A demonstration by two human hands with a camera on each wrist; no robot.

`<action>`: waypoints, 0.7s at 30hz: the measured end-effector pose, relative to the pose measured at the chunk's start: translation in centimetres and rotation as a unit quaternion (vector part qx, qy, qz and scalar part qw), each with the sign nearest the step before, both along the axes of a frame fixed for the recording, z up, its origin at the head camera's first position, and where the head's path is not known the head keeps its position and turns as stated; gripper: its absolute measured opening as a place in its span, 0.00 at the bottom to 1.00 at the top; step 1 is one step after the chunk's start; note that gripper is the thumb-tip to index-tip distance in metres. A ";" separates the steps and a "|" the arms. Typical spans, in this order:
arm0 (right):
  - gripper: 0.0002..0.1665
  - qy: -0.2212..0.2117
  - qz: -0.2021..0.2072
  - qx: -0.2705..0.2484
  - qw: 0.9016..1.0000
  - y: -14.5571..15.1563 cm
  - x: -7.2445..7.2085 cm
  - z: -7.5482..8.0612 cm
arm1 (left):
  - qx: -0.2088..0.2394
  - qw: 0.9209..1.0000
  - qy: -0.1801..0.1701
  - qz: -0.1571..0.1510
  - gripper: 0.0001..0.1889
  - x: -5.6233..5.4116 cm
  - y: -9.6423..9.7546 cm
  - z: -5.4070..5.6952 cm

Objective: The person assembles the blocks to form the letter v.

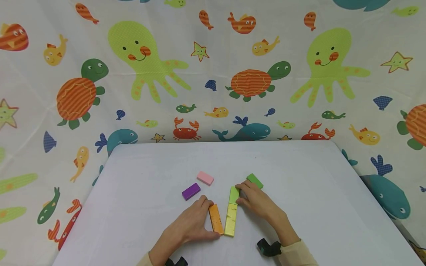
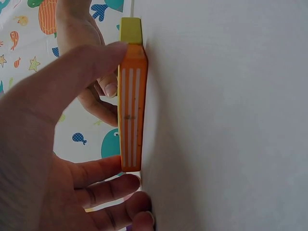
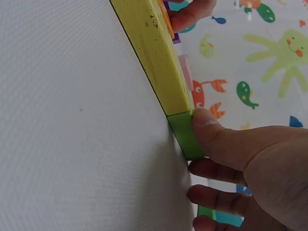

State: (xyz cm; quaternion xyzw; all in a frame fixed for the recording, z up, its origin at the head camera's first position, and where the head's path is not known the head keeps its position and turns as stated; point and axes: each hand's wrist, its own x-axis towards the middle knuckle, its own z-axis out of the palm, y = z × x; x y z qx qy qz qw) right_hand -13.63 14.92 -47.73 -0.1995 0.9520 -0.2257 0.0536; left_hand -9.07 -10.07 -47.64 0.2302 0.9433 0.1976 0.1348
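Note:
My left hand (image 1: pixel 189 224) spans an orange block (image 1: pixel 216 220) lengthwise, with the thumb at its near end and the index finger at its far end. The left wrist view shows white stripes along the side of the orange block (image 2: pixel 131 115). My right hand (image 1: pixel 259 200) pinches a short light green block (image 1: pixel 234 194) between thumb and index finger. That block meets the far end of a longer yellow block (image 1: pixel 230 220) in one line. The near ends of the orange and yellow blocks are close together, and their far ends spread apart.
A darker green block (image 1: pixel 256 180) lies just beyond my right fingers. Purple (image 1: pixel 191 191) and pink (image 1: pixel 205 178) blocks lie beyond my left hand. The white table (image 1: pixel 149 173) ends at a sea-animal cloth (image 1: pixel 206 103). Dark bands are on both wrists.

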 end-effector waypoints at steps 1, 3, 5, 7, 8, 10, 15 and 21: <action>0.29 0.000 0.000 0.001 1.000 0.0 0.0 0.0 | 0.000 1.000 0.001 -0.001 0.47 0.0 0.0 0.0; 0.30 -0.001 -0.001 0.002 1.000 0.0 0.0 0.0 | 0.001 1.000 0.003 -0.002 0.47 0.0 0.0 0.0; 0.30 -0.002 -0.002 0.004 1.000 0.0 0.0 0.0 | 0.002 1.000 0.004 -0.003 0.47 0.0 0.0 0.0; 0.30 -0.006 -0.005 0.004 1.000 0.0 -0.1 0.0 | 0.003 1.000 0.003 -0.002 0.47 0.0 0.0 0.0; 0.30 -0.008 -0.006 0.003 1.000 0.1 -0.1 0.1 | 0.003 1.000 0.003 -0.002 0.47 0.0 0.0 0.0; 0.30 -0.011 -0.011 0.000 1.000 0.1 -0.1 0.1 | 0.003 1.000 0.002 -0.001 0.47 0.0 0.0 0.0; 0.31 -0.007 -0.019 0.001 1.000 0.5 -0.2 0.3 | 0.003 1.000 0.003 0.000 0.47 0.0 0.0 -0.1; 0.32 0.009 -0.023 -0.002 1.000 0.9 -0.4 0.3 | 0.003 1.000 0.006 0.001 0.46 0.1 0.0 -0.1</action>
